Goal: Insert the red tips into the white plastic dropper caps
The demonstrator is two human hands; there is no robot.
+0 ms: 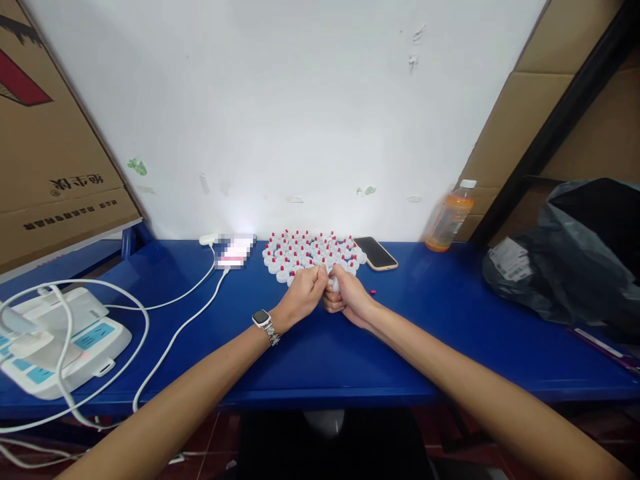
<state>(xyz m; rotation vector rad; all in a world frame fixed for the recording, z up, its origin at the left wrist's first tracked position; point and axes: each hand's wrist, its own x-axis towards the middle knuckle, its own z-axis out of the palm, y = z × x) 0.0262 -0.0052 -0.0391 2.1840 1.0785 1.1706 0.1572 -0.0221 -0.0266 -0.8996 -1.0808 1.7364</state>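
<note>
Both hands meet over the blue table (410,340), just in front of a cluster of small white round plastic caps with red tips (300,252). My right hand (353,297) is wrapped round a white plastic cap (334,284), which shows between its fingers. My left hand (305,293) is closed, its fingertips pressed against the right hand at that piece; whatever they pinch is hidden. A loose small red tip (373,292) lies just to the right of my right hand.
A dark-screened phone (377,253) lies right of the cluster. Farther right stand an orange drink bottle (450,217) and a black plastic bag (555,253). At left, white cables (183,327) run from a power strip (90,350). Cardboard (65,133) leans by the white wall.
</note>
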